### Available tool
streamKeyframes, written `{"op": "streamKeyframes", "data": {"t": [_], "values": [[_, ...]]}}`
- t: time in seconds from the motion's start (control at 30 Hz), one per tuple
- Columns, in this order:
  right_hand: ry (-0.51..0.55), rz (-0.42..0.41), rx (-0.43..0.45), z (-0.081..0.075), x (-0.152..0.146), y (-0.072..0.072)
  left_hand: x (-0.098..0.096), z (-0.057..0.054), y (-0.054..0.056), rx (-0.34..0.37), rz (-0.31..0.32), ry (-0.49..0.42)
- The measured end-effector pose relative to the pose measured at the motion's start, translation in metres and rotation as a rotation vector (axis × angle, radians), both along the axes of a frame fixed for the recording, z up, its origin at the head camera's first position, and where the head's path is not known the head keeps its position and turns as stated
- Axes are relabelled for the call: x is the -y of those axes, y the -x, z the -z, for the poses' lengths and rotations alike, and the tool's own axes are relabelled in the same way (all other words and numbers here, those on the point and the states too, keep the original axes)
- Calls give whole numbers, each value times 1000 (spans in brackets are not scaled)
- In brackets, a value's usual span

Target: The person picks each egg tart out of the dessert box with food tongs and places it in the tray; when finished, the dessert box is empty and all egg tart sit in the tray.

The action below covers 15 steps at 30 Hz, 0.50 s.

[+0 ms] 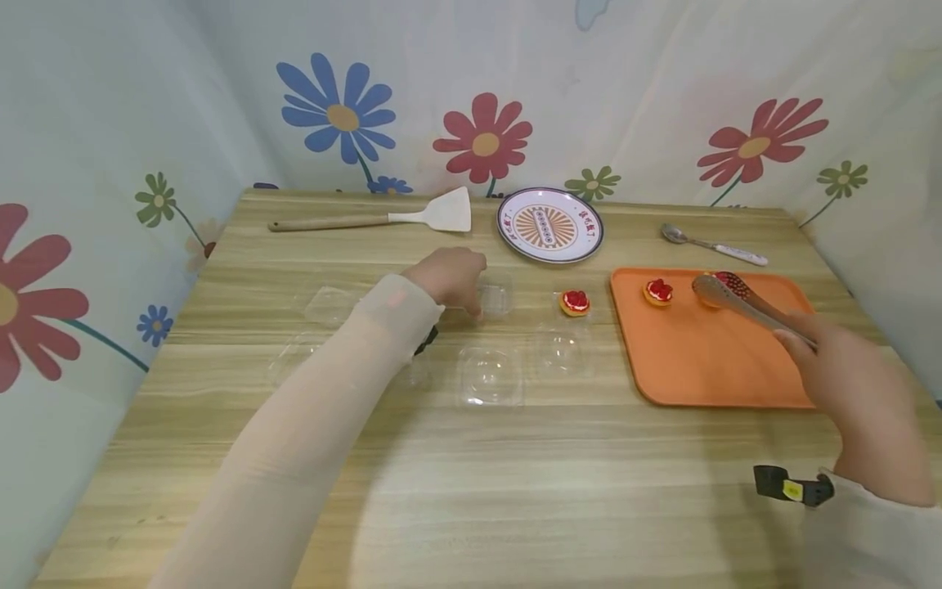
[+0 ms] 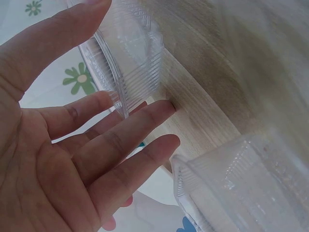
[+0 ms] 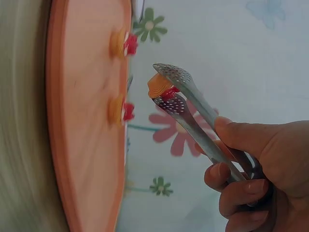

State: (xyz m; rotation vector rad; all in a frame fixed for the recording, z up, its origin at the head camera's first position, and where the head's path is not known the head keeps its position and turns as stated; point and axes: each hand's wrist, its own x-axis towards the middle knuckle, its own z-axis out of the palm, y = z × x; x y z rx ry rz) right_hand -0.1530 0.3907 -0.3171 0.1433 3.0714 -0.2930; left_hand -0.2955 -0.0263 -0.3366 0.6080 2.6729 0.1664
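My right hand (image 1: 861,376) grips metal tongs (image 3: 205,123) with perforated ends, over the orange tray (image 1: 706,360). The tongs pinch a small fruit tart (image 3: 159,86) with a red top, raised above the tray in the right wrist view. Two similar tarts, an upper one (image 3: 117,44) and a lower one (image 3: 116,112), sit on the tray. Beside a clear plastic box (image 1: 496,296), my left hand (image 1: 450,278) has its fingers extended. In the left wrist view its index fingertip touches that ribbed box (image 2: 137,53), the thumb well apart from the index finger.
One tart (image 1: 575,303) sits in a clear container left of the tray. Several clear containers, including a domed piece (image 1: 489,378), lie around mid-table. Farther back are a white spatula (image 1: 447,211), a patterned plate (image 1: 550,225) and a spoon (image 1: 712,245). A floral curtain borders the table.
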Motion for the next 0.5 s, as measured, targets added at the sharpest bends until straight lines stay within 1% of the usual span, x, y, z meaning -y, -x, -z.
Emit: {"op": "streamKeyframes", "data": {"t": [0.13,0.23,0.37,0.5], "values": [[-25,52,29,3,-21,3,0,1,1,1,-5,-5],[-21,77,45,5,-34,6,1,1,1,-3,-1,-6],[-31,104,52,7,-45,9,1,2,2,-3,3,-8],[-76,122,64,9,-53,12,0,3,2,3,-3,-8]]}}
